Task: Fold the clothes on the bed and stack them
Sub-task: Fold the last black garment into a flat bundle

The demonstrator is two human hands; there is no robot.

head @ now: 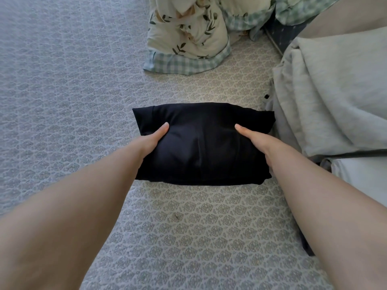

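Note:
A folded black garment [202, 143] forms a thick rectangular bundle in the middle of the patterned bed cover [83, 101]. My left hand [154, 138] grips its left side, thumb on top and fingers hidden underneath. My right hand [254, 141] grips its right side the same way, thumb lying on the cloth. Whether the bundle rests on the bed or is slightly raised, I cannot tell.
A pale grey-green pile of cloth [330, 91] lies just right of the bundle, nearly touching it. A floral quilt with a green checked border [188, 38] is bunched at the far side. A white folded piece [362, 176] sits at the right edge.

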